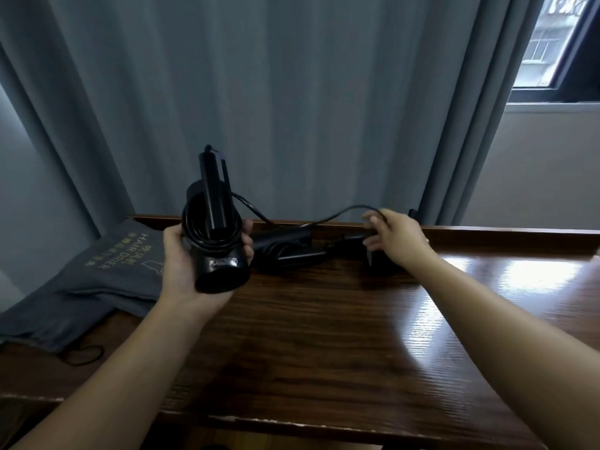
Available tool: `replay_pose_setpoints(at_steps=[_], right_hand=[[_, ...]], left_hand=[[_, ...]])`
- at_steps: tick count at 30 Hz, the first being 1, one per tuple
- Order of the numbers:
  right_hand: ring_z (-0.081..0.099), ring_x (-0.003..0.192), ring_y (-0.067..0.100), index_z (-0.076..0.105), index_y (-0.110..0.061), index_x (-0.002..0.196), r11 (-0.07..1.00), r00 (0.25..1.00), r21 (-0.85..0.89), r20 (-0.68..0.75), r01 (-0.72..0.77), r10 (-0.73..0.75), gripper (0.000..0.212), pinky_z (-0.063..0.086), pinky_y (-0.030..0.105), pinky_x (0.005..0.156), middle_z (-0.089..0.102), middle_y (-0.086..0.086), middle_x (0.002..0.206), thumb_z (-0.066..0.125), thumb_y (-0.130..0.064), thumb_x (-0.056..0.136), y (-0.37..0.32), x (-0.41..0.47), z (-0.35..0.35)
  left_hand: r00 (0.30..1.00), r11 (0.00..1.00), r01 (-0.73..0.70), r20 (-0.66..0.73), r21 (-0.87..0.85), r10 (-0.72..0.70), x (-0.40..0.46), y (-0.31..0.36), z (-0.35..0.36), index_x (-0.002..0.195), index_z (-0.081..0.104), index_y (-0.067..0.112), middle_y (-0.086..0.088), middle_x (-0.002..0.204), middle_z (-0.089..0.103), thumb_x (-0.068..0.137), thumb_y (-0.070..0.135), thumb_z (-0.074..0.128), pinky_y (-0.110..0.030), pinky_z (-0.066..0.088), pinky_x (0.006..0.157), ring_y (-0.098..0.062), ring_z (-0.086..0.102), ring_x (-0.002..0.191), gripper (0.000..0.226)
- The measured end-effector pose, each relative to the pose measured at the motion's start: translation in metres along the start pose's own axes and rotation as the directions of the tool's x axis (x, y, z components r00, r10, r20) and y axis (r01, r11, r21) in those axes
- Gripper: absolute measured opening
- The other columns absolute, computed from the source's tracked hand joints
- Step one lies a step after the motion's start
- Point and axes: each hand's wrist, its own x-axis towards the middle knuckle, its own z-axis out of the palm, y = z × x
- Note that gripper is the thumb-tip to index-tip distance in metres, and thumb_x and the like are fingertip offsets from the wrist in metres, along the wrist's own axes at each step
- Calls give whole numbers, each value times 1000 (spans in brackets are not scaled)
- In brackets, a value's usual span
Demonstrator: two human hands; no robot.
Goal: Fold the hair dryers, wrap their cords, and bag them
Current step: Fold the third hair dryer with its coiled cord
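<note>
- Left hand (191,258) is curled round a black hair dryer (216,251), held above the bench (324,319) — cord (292,219) looped about its body.
- Right hand (394,237) pinches the cord's far stretch in its fingers (373,219).
- A second dryer (285,251) lies on the bench between the hands.
- Grey bags (107,271) — lettered "HAIR DRIER" — lie at the left.

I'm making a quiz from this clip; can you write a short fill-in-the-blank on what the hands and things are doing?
1. The left hand holds a black ____ dryer.
2. The right hand pinches the dryer's ____.
3. The gray bag lies on the ____ side of the table.

Missing words: hair; cord; left
</note>
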Motion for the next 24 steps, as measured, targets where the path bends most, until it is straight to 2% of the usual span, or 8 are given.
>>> replay_pose_setpoints(at_steps=[3,5,8,13,18,20,22,24], right_hand=[[74,94,20,68,-14,104,922,999,388,-36,0,15,27,59,21,78,71,10,107,41,-15,109,-23,12,11],[70,102,25,69,-14,94,859,997,506,-49,70,-52,31,57,32,93,70,7,103,42,-7,107,-38,14,17],[70,109,22,71,-21,100,906,967,338,-123,254,-226,26,52,43,104,72,1,108,47,-15,107,-48,11,19],[67,105,2,71,-28,109,935,931,22,-108,353,-349,22,51,24,98,73,-12,104,51,-22,106,-51,-32,3],[67,94,-2,67,-44,98,924,933,-165,170,344,-317,19,54,24,85,74,-16,95,58,-28,100,-29,-75,-3],[65,100,-3,66,-45,110,918,883,-242,429,314,-189,23,50,16,89,70,-21,107,64,-27,96,-30,-90,-14],[52,120,-5,51,-47,138,882,700,-379,710,282,81,59,36,6,97,52,-25,135,73,-56,84,-36,-100,-31],[31,138,-6,30,-51,151,899,603,-346,788,267,125,109,25,15,109,30,-28,151,65,-91,56,-40,-103,-43]], left_hand=[[999,997,33,-19,73,-32,-9,-9,-4,126,65,8,-14,106,65,91,51,47,-32,55,71,-25,64,83,58],[999,993,39,-22,110,-36,-13,-14,-6,130,64,7,-16,105,67,94,52,44,-34,56,72,-27,65,85,61],[999,989,38,-26,141,-35,-17,-17,-9,134,61,5,-17,106,68,96,51,40,-35,54,75,-28,65,85,64],[999,996,15,-40,86,-12,-18,-13,-13,135,61,7,-18,123,66,94,50,45,-33,55,80,-29,68,94,61],[999,1000,-16,-49,25,18,-12,-9,-7,137,59,8,-18,131,64,93,52,47,-30,55,85,-26,67,97,63],[999,1000,-15,-51,19,16,-11,-10,-6,137,59,8,-18,123,66,92,52,49,-31,57,80,-25,68,91,64],[998,999,-3,-55,50,6,-12,-13,-4,136,60,8,-19,118,67,93,53,49,-32,57,76,-25,68,87,63],[999,992,16,-48,122,-10,-14,-19,-3,135,60,7,-20,118,67,93,53,48,-33,57,74,-25,68,86,63]])
